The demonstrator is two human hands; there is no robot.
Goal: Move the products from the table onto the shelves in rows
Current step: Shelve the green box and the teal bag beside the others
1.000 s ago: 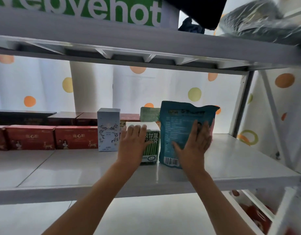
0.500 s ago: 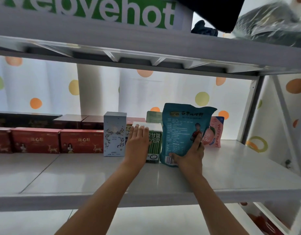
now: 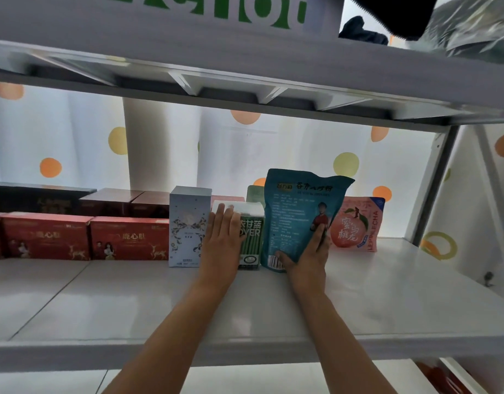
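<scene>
Two hands are up on the white shelf (image 3: 387, 302), both yours. Your left hand (image 3: 221, 245) lies flat against the front of the green-striped carton (image 3: 252, 240), fingers straight and together, their tips reaching the carton's top edge; it presses rather than grips. Your right hand (image 3: 306, 258) holds the teal pouch (image 3: 299, 214) at its bottom corner, thumb across the barcode at about 7 o'clock on the pouch face and a finger laid up the right side, so the pouch is pinched and stands upright, leaning slightly.

The carton stands just at 9 o'clock of the pouch, touching or nearly so. At 9 o'clock of the carton sits a pale blue box (image 3: 188, 228), upright. At 3 o'clock of the pouch, partly behind it, is a pink peach packet (image 3: 359, 226). Further toward 9 o'clock, red boxes (image 3: 88, 237) sit in a row along the shelf, with darker boxes (image 3: 117, 200) behind them. A spotted curtain (image 3: 74, 155) hangs behind the shelf.
</scene>
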